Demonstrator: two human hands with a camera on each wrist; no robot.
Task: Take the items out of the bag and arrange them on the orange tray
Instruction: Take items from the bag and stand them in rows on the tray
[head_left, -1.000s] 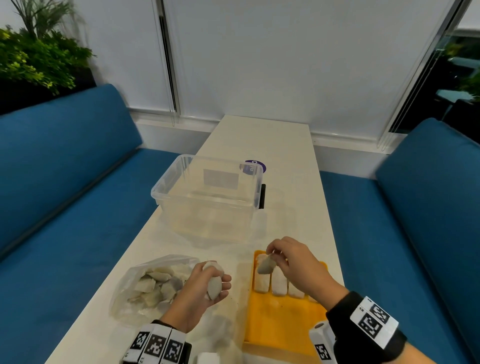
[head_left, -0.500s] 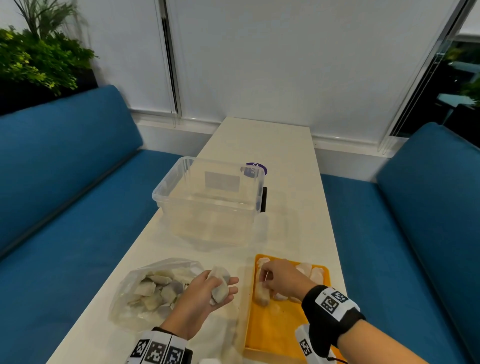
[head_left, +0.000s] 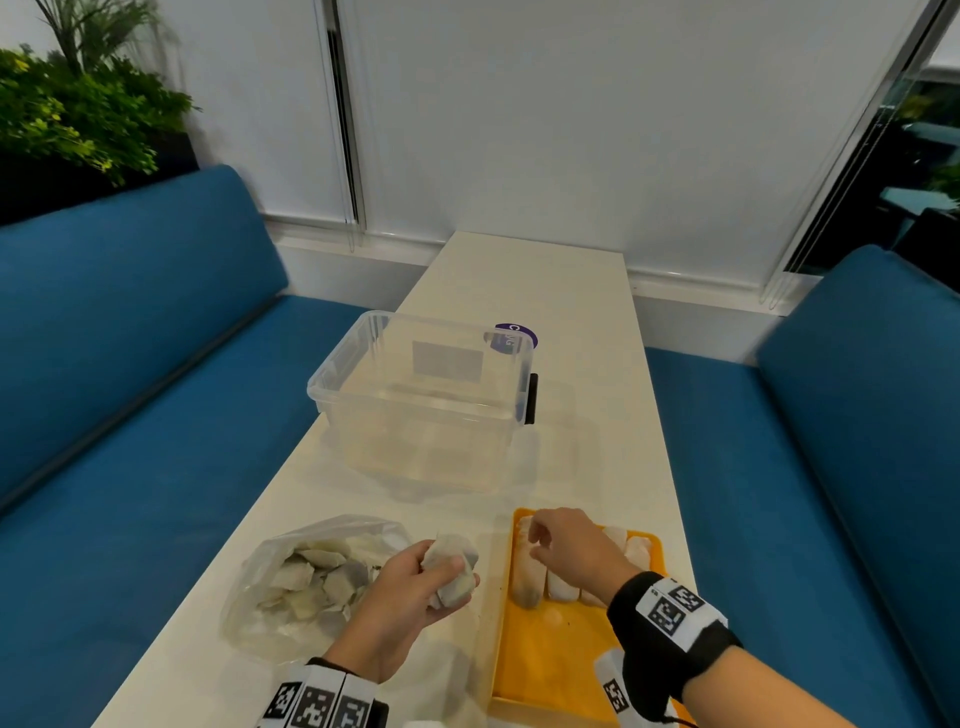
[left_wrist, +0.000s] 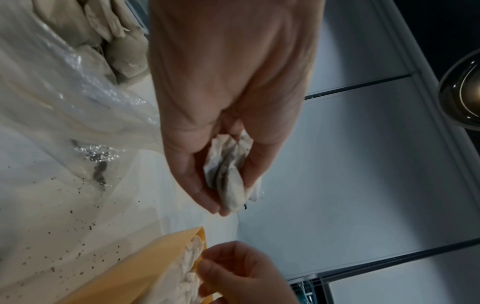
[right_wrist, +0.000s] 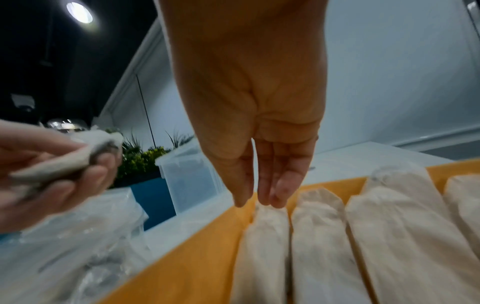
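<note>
A clear plastic bag (head_left: 270, 613) of pale grey pouches lies at the near left of the table. My left hand (head_left: 457, 577) hovers between the bag and the tray and grips a pouch or two (left_wrist: 228, 170). The orange tray (head_left: 550, 654) sits at the near right, with a row of pouches (right_wrist: 322, 236) across its far end. My right hand (head_left: 530, 535) is over the tray's far left corner. Its fingers (right_wrist: 280, 185) are straight and their tips touch the end of the leftmost pouch (head_left: 524, 582).
An empty clear plastic box (head_left: 421, 400) stands mid-table just beyond the bag and tray, with a black handle (head_left: 531, 397) on its right side and a purple sticker (head_left: 514, 335) behind it. Blue sofas flank the narrow white table (head_left: 571, 312).
My right hand brought a pouch down to the tray's far left, laid it beside the row and let go. My left hand kept holding its pouches and hardly moved.
</note>
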